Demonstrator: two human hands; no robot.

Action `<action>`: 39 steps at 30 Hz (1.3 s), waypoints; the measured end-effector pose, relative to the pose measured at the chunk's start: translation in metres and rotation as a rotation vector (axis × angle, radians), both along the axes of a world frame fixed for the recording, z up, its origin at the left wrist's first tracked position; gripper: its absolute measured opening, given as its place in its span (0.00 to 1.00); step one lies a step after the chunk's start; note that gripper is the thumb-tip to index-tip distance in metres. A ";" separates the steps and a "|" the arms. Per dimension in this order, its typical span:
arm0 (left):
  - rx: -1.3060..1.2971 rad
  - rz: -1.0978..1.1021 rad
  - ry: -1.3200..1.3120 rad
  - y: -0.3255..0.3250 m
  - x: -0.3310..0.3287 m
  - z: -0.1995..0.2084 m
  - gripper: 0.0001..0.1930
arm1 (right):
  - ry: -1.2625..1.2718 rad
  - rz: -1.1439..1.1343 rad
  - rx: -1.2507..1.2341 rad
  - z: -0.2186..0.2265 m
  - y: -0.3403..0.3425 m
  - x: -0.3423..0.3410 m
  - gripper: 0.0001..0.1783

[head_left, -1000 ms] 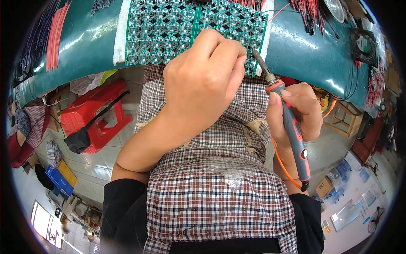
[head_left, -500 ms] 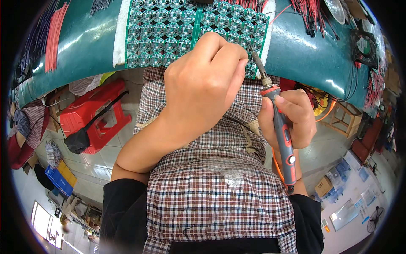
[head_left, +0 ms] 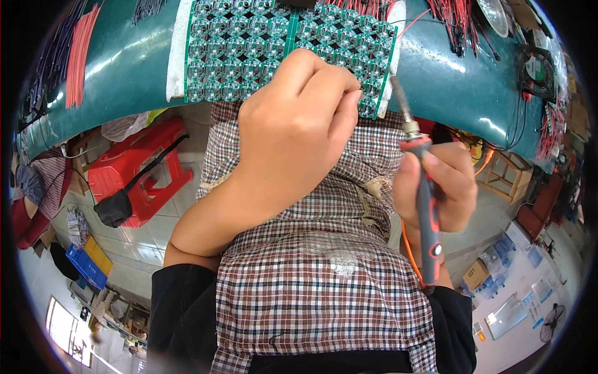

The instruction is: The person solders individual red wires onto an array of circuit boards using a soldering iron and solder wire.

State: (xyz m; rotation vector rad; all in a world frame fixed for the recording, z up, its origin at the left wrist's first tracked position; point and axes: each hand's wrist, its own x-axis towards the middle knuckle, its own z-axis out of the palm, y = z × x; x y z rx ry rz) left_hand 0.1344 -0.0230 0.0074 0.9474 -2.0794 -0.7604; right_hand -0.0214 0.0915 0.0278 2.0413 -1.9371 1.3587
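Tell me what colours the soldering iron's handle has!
The soldering iron's handle is dark grey with red parts; the head view shows it best.

From here I count one left hand (head_left: 296,116), one right hand (head_left: 455,187), one iron (head_left: 428,215), one apron (head_left: 311,299), two fans (head_left: 537,70).

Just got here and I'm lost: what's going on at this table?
The person's right grip holds a soldering iron, its tip near the right edge of the green panel. The left grip is over the panel, fingers pinched; whether they hold anything is hidden. The panel lies on a white slab on the table, with red and black wires off to the right.
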 end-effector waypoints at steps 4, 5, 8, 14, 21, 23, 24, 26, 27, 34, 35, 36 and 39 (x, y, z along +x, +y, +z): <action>0.030 0.010 0.014 -0.003 0.003 0.004 0.05 | -0.059 -0.022 -0.033 0.003 -0.002 -0.008 0.15; 0.008 0.012 0.021 -0.005 0.003 0.004 0.05 | -0.060 0.004 -0.042 0.002 -0.003 -0.012 0.15; -0.029 0.016 0.001 -0.009 -0.002 0.005 0.05 | -0.087 0.009 -0.053 0.002 -0.006 -0.011 0.15; -0.105 0.022 -0.041 -0.016 -0.009 -0.001 0.06 | -0.120 -0.001 -0.063 -0.006 -0.017 -0.010 0.15; -0.100 0.021 -0.040 -0.016 -0.011 -0.002 0.06 | -0.126 -0.002 -0.019 -0.006 -0.018 -0.010 0.16; -0.097 0.020 -0.039 -0.016 -0.011 -0.001 0.06 | -0.117 0.011 -0.029 -0.006 -0.018 -0.012 0.16; -0.096 0.018 -0.037 -0.016 -0.012 -0.001 0.06 | -0.117 0.011 -0.028 -0.006 -0.018 -0.012 0.16; -0.095 0.018 -0.044 -0.016 -0.012 -0.001 0.06 | -0.158 0.012 -0.036 -0.007 -0.017 -0.012 0.16; -0.095 0.018 -0.051 -0.016 -0.012 0.000 0.06 | -0.157 0.011 -0.035 -0.008 -0.016 -0.012 0.16; -0.073 0.015 -0.018 -0.014 -0.012 -0.003 0.06 | -0.081 -0.010 0.022 -0.007 -0.012 -0.006 0.18; -0.076 0.011 -0.011 -0.014 -0.012 -0.004 0.06 | -0.053 -0.017 0.027 -0.007 -0.012 -0.005 0.18; -0.080 0.007 -0.005 -0.015 -0.012 -0.005 0.06 | -0.051 -0.019 0.027 -0.006 -0.013 -0.004 0.18; -0.066 0.001 -0.027 -0.014 -0.011 -0.002 0.06 | -0.054 -0.026 0.038 -0.002 -0.015 -0.002 0.18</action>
